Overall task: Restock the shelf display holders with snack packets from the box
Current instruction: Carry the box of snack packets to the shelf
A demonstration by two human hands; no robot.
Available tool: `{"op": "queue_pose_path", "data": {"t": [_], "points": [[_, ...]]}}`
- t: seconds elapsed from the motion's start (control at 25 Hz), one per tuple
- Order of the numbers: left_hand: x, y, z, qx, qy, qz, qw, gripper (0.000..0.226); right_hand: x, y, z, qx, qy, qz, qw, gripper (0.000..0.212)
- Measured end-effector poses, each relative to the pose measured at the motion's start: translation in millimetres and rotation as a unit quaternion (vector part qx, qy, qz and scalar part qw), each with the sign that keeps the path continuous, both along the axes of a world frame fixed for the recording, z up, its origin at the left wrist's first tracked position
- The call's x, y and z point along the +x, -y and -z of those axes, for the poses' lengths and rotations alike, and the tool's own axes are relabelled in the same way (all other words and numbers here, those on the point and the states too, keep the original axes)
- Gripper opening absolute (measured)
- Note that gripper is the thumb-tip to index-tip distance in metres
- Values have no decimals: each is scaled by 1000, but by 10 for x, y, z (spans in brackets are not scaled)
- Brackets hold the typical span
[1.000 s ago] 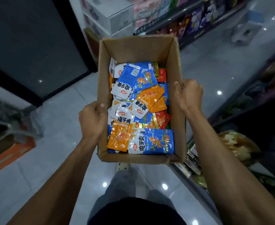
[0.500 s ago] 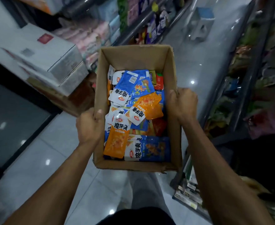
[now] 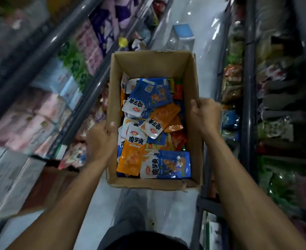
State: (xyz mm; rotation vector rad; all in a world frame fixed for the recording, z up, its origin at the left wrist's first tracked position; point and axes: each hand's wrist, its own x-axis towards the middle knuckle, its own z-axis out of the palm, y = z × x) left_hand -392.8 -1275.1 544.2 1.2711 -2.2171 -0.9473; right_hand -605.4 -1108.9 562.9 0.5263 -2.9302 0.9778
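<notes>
I carry an open cardboard box (image 3: 154,64) in front of me, above the aisle floor. My left hand (image 3: 100,141) grips its left wall, thumb over the rim. My right hand (image 3: 205,115) grips the right wall the same way. Inside lie several snack packets (image 3: 164,164) in blue, orange, red and white, loosely piled; the far end of the box bottom is bare. No display holder is clearly visible.
Shelves of packaged goods (image 3: 45,112) run along the left, and darker stocked shelves (image 3: 267,109) along the right. A narrow glossy tiled aisle (image 3: 166,201) runs between them. A small blue-topped stool (image 3: 182,33) stands ahead in the aisle. My legs show below the box.
The view has swung from the dark doorway and stacked cartons on the left into the aisle between shelves. The box stays held in both hands; the packets barely shifted.
</notes>
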Motion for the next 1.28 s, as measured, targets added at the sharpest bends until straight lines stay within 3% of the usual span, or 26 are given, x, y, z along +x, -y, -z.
{"op": "queue_pose_path", "data": {"t": [0.2,0.48,1.12,1.28], "points": [[-1446,987,-99,16,-44,37,998,47,-1209,804,-238,-8,-44,38,998,36],[-3300,2076,-535,4,-41,84,996,42,-2792,1707,-553,-34,-30,113,993,36],[-7925,3460,-328,9,-24,99,995,40,-7291,2956,-372,-41,-14,145,989,45],[-9173,3772,-103,21,-30,111,993,35,-8484,3203,-278,-34,-22,158,987,36]]}}
